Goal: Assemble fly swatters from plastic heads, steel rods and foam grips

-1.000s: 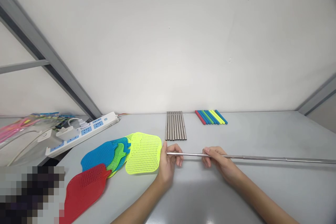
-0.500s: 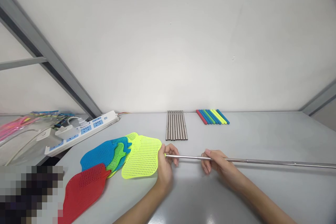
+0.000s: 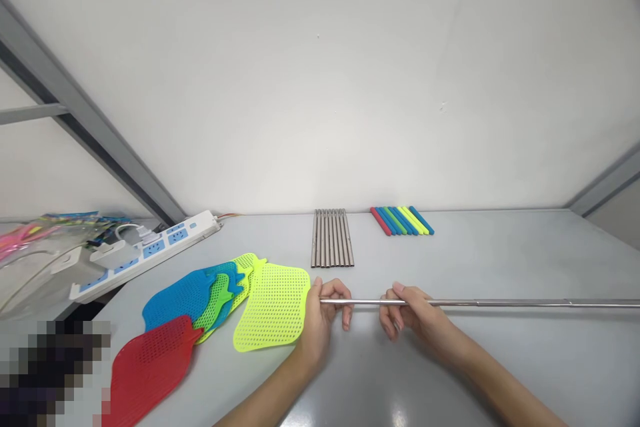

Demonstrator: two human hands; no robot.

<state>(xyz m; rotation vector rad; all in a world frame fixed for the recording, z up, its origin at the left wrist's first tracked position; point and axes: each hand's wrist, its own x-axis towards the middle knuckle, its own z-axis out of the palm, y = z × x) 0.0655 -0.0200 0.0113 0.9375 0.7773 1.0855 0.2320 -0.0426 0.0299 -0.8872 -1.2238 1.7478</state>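
My left hand (image 3: 320, 320) is closed around the neck of a yellow perforated fly swatter head (image 3: 275, 303), where a thin metal rod meets it. That extended telescopic metal rod (image 3: 470, 303) runs level to the right and out of view. Thumb and fingers of my right hand (image 3: 413, 310) pinch the rod a short way from my left. The joint between head and rod is hidden by my left fingers. To the left lie more swatter heads: a red one (image 3: 153, 370), a blue one (image 3: 177, 297), a green one (image 3: 216, 303) and another yellow one (image 3: 245, 260), overlapping.
A row of short metal tubes (image 3: 333, 239) lies near the wall. Coloured plastic sticks (image 3: 401, 221) sit to their right. A white power strip (image 3: 150, 253) with plugs is at the left, beside plastic bags with pink items (image 3: 25, 240). Grey frame bars (image 3: 95, 120) rise at the left.
The view has shifted slightly. My left hand and the yellow swatter head sit a little lower and further right; my right hand is slightly closer to the left. Both keep hold.
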